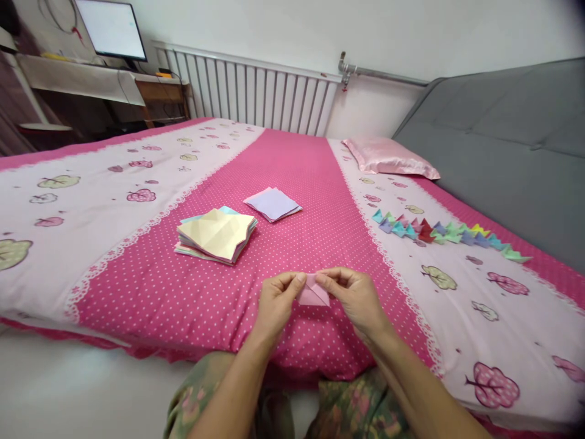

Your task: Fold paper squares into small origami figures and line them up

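A small folded piece of pink paper (313,294) is held up above the near edge of the bed. My left hand (280,299) pinches its upper left corner between thumb and fingers. At the upper right corner, my right hand (354,296) grips it the same way. Diagonal crease lines cross the paper's face. Beyond my hands, to the left, lies a thick stack of creased paper sheets (217,233) with a pale yellow one on top. A smaller stack of flat square paper (273,203), lavender on top, rests farther back.
Rows of small folded paper pieces (450,233) in several colours stand on the right of the bedspread (301,164). A pink pillow (390,157) lies near the grey headboard (498,122). Behind the bed are a white radiator (251,88) and a desk with a monitor (112,29).
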Tool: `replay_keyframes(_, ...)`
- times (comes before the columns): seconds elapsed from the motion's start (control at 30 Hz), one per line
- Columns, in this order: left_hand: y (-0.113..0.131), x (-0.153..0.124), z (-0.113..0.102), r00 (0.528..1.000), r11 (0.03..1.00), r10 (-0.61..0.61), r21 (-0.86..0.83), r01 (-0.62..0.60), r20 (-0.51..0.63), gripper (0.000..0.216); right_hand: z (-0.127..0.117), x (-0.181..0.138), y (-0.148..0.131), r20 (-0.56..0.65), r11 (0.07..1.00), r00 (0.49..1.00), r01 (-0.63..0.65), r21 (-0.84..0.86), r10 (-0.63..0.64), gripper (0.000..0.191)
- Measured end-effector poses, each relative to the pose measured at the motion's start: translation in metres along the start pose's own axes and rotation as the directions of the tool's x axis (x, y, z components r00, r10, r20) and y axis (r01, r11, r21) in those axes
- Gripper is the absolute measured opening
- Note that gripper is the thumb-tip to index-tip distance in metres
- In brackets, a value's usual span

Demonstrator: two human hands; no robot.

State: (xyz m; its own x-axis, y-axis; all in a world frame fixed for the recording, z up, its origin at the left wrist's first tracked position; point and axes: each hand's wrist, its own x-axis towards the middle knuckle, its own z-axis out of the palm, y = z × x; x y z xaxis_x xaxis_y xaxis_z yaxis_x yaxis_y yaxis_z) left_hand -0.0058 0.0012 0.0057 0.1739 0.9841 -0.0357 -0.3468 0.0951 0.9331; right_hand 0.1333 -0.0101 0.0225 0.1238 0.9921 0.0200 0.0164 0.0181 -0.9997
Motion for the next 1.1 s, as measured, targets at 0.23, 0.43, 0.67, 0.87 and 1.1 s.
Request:
replay_keyframes(0.23, -0.003, -0.002, 0.010, 0.994, 0.994, -0.107, -0.026, 0.107, -0.004, 0.035, 0.004, 0.001, 0.004, -0.090, 0.997, 0.996, -0.020, 0.081, 0.028, 0.026)
replay_keyframes(0.43, -0.003, 0.000, 0.012, 0.991, 0.992, -0.093, -0.096, 0.084, -0.096, 0.029, 0.005, -0.002, 0.001, -0.057, 0.989, 0.996, -0.053, 0.139, 0.062, 0.026)
replay_keyframes(0.67, 0.003, 0.000, 0.008, 0.984, 1.000, -0.013, 0.015, 0.016, -0.180, 0.021, 0.003, -0.001, 0.005, 0.070, 0.999, 0.998, -0.009, 0.040, 0.006, 0.025)
replay_keyframes(0.87, 0.000, 0.002, 0.004, 0.974, 0.947, 0.189, 0.285, -0.146, -0.127, 0.014, -0.001, 0.001, 0.010, 0.054, 0.986, 0.997, 0.056, -0.157, -0.049, 0.024)
replay_keyframes(1.1, -0.001, 0.003, -0.002, 0.971, 0.897, 0.235, 0.396, -0.198, -0.046, 0.021, -0.001, 0.001, 0.006, 0.114, 0.998, 0.992, 0.051, -0.034, -0.046, 0.023)
